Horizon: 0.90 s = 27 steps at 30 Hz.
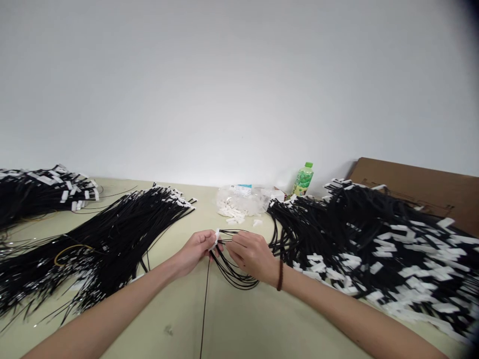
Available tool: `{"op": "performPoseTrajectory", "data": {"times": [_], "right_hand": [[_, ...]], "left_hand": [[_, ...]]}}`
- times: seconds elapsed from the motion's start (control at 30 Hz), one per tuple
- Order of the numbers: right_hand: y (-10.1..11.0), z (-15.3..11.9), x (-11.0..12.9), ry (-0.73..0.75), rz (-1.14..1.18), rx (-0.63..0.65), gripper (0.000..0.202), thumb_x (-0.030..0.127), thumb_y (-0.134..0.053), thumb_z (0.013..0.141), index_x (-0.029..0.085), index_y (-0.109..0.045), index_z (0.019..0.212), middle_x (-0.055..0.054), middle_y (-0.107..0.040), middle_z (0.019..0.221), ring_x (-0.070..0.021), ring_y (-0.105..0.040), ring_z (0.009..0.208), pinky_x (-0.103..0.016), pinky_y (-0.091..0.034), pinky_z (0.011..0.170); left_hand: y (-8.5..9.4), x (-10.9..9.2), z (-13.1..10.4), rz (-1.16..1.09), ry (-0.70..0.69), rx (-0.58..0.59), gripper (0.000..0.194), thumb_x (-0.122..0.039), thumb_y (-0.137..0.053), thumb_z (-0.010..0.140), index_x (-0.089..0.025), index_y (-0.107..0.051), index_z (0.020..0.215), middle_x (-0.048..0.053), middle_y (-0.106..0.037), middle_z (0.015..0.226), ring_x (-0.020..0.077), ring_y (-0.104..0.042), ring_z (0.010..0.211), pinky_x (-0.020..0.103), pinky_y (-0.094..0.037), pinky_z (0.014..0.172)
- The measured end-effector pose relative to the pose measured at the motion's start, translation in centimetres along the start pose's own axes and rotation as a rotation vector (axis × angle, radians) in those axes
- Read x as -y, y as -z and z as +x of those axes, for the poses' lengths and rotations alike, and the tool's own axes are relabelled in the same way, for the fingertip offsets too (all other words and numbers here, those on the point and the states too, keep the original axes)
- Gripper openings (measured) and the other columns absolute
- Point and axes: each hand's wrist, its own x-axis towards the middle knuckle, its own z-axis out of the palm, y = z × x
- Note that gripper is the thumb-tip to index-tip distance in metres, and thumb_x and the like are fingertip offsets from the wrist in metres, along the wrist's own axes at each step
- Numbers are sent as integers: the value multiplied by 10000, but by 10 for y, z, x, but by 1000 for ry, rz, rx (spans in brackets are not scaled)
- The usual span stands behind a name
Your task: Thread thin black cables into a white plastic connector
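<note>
While hands (194, 252) (252, 254) hold cables (236, 280) | pale-green tabletop (164, 306) below | grey-white wall (232, 89) behind

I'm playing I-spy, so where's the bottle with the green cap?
In the head view, the bottle is right of centre, near the wall, between the clear plastic bag and the brown cardboard, just behind black cables.

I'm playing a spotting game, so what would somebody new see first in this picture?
Probably the big heap of black wires with white ends on the right side of the table, and the other black wires on the left. In the middle, the left hand pinches a white piece, with the right hand at the looped wires. A green bottle stands out near the wall.
</note>
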Motion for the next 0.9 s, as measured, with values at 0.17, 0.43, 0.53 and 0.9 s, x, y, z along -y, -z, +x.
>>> {"op": "performPoseTrajectory", "data": {"times": [0.17, 0.43, 0.53, 0.9], "right_hand": [[0, 0, 0, 0, -14, 1, 290, 155, -362, 892, 163, -468, 623, -1, -443, 597, -126, -356, 579, -254, -246, 552], [1, 0, 0, -2, -31, 11, 286, 153, -361, 891, 166, -477, 630, -2, -441, 598, -130, -367, 581, -258, -252, 550], [1, 0, 0, 0, -30, 21, 281, 152, -360, 890, 167, -482, 637, -2, -444, 601, -131, -372, 583, -259, -253, 549], [0, 0, 0, 3, -19, 15, 294, 142, -344, 888, 165, -463, 621, -1, -445, 596, -127, -370, 569, -257, -250, 544]], "left_hand": [[0, 0, 0, 5, 2, -6, 376, -510, -562, 719, -134, -556, 738, 28, -579, 706, 112, -492, 569, 220, -343, 504], [0, -1, -1, 1, 11, -3, 377, -509, -567, 714, -132, -555, 735, 32, -584, 708, 108, -492, 559, 214, -343, 494], [-1, -2, -1, -6, 21, -13, 380, -510, -580, 702, -132, -560, 734, 32, -583, 699, 110, -494, 558, 214, -345, 495], [1, 0, 0, 17, 16, 2, 369, -498, -559, 726, -130, -557, 732, 38, -586, 722, 109, -500, 565, 212, -348, 497]]}}
